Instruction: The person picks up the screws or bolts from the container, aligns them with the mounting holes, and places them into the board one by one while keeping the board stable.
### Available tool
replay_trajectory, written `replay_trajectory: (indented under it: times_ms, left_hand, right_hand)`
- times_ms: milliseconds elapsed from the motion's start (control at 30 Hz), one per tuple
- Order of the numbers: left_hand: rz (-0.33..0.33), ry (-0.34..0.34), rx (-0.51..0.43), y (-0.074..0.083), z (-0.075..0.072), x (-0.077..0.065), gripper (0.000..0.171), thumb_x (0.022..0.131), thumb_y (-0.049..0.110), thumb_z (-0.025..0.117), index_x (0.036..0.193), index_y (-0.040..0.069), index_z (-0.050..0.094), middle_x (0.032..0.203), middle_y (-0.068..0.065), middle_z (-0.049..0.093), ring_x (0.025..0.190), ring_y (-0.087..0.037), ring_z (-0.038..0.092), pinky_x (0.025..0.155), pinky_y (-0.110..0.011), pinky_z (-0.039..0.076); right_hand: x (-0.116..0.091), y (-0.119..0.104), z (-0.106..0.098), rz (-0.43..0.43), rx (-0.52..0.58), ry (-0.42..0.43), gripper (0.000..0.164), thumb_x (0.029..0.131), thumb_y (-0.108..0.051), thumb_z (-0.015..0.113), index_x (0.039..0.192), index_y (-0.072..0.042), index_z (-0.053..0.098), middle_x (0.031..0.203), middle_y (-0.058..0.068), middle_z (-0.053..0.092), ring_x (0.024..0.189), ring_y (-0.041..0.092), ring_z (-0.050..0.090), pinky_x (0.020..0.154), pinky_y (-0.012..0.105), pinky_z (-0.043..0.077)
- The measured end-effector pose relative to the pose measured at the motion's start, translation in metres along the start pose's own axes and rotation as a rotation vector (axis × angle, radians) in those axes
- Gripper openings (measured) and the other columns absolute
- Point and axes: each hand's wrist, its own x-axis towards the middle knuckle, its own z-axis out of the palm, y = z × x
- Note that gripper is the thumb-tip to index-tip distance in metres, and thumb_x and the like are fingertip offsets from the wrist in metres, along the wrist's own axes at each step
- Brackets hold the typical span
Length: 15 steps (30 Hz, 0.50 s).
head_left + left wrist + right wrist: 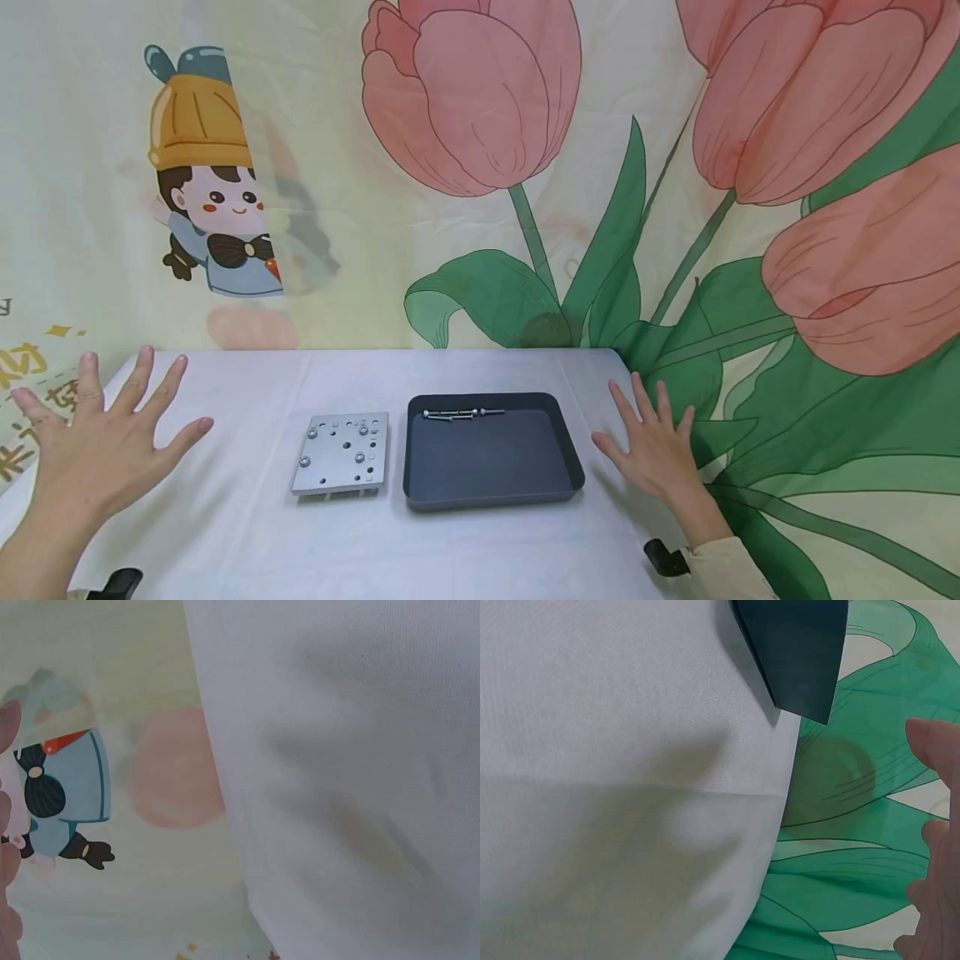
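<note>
My left hand point(112, 442) is held up over the table's left side, fingers spread wide and nothing in it. On the other side my right hand point(652, 442) is raised the same way, its fingers spread, to the right of a dark grey tray point(495, 492). Several silver screws point(453, 414) lie together near the tray's back left. Left of the tray is a square metal plate point(337, 458) with holes and several round socket-like heads on top; short pins show beneath its front edge. In the wrist views only fingertips appear at the frame edges.
A white cloth point(360, 558) covers the table, whose back edge meets a printed backdrop point(345, 208) with tulips and a cartoon figure. Black wrist straps point(666, 558) sit on both forearms. Soft shadows of the hands fall on the cloth.
</note>
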Motion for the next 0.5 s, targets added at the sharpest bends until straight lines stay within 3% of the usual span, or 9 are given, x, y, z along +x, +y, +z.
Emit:
replay_trajectory:
  times_ms: [500]
  left_hand:
    - [0.018,0.009,0.006,0.0006,-0.0082,0.0003,0.106,0.095,0.08,0.051,0.171,0.029,-0.002,0.176,-0.016,-0.009,0.151,-0.055,-0.029,0.101,-0.079,-0.031]
  right_hand:
    - [0.0059,-0.0074,-0.0037,-0.021,0.016,0.004,0.088,0.103,-0.066,0.054,0.172,-0.023,0.02,0.178,0.019,0.009,0.16,0.053,-0.001,0.111,0.087,-0.001]
